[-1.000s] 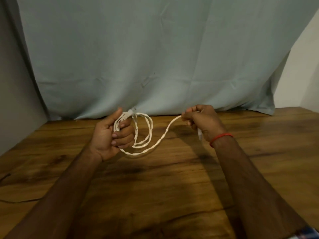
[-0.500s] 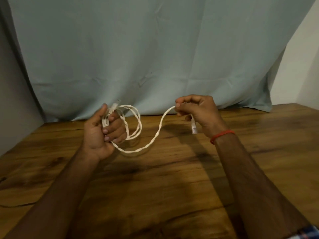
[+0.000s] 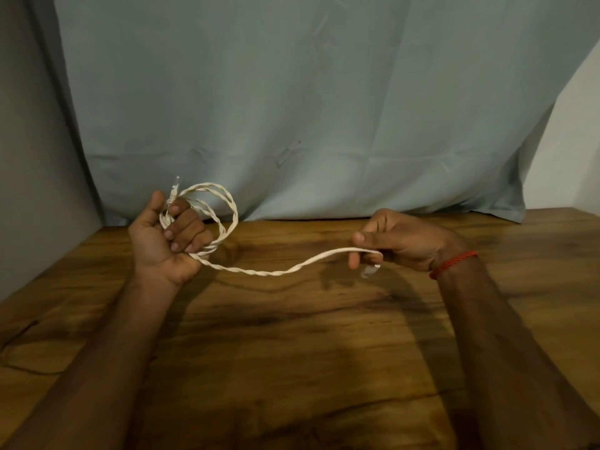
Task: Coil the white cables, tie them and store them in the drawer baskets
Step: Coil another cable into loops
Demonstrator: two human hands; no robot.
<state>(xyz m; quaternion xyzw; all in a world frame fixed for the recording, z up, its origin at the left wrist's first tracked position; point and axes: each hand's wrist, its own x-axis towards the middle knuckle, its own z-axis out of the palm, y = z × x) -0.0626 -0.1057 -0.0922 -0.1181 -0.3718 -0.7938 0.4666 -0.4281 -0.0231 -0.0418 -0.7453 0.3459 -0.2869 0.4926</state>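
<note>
Head view, bench (image 3: 292, 368): brown wood grain, bare in the foreground, crossed by both forearms and their shadows.
Left hand (image 3: 168, 237): raised above the bench, fingers curled shut around gathered loops of the white cable (image 3: 259, 272).
Coil: a few twisted loops standing up and to the right of the left fist, clear plug (image 3: 174, 190) poking up beside the thumb.
Free run: sagging from under the left fist across to the right hand, not touching the bench as far as can be told.
Right hand (image 3: 402, 241): pinching the cable near its far end, second plug (image 3: 370, 271) dangling blurred just below the fingers.
Right wrist: red thread band (image 3: 453, 264).
Behind: pale blue-grey cloth (image 3: 292, 108) hanging down to the bench's far edge.
</note>
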